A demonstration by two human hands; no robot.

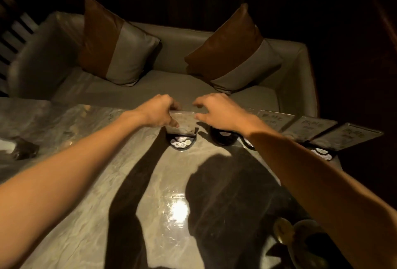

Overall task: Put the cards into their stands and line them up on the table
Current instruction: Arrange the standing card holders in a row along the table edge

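Now both hands are out near the table's [107, 161] far edge, working on 1 clear card [182, 123] that stands in a round black stand [181, 141]. The left hand [160, 110] pinches the card's left side, thumb low on the near face and fingers curled over the top behind it. The right hand [217, 110] is half open at the card's right side; its thumb tip looks to touch the edge, but I cannot tell whether it really grips. A 2nd stand [223, 137] sits just to the right, under the right wrist, and whether it has a card I cannot tell. Farther along the far edge towards the right corner, 3 carded stands [309, 128] lean in a row. To finish this step well, I'd say press the card straight down with even force on both sides, so it seats level in the slot rather than cocked. The base is small and the top looks slick, so a sideways push could slide it; keeping the force vertical should stop that. Then nudge the base, not the card, until it matches the row's angle. The right forearm hangs close over the neighbours, so it should lift before pulling away.
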